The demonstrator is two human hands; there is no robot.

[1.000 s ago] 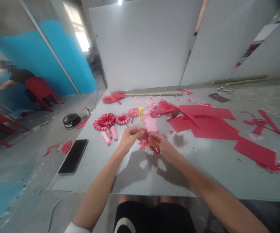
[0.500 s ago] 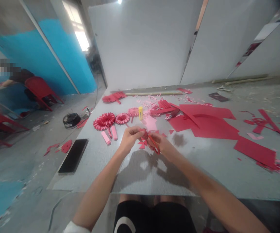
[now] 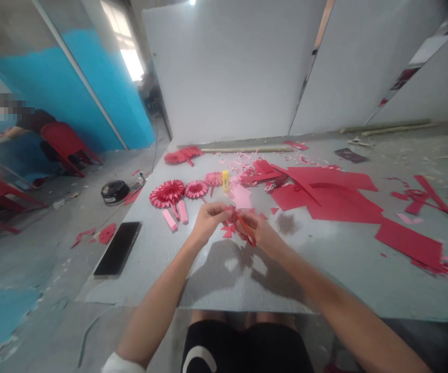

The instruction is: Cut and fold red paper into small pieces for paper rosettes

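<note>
Mid-frame, the left hand [image 3: 207, 221] pinched a red paper piece [image 3: 232, 212] with its fingers; the right hand [image 3: 263, 231] had its fingers closed around red scissors [image 3: 246, 231].

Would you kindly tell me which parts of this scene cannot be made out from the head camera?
Head view, paper piece in the left hand: mostly covered by the fingers, shape unclear.
Head view, scissors in the right hand: blades hidden by paper and fingers, open or closed unknown.
Head view, dark flat thing far across the table: too small to identify.
Head view, person at the left edge: blurred, partly cut off.
</note>
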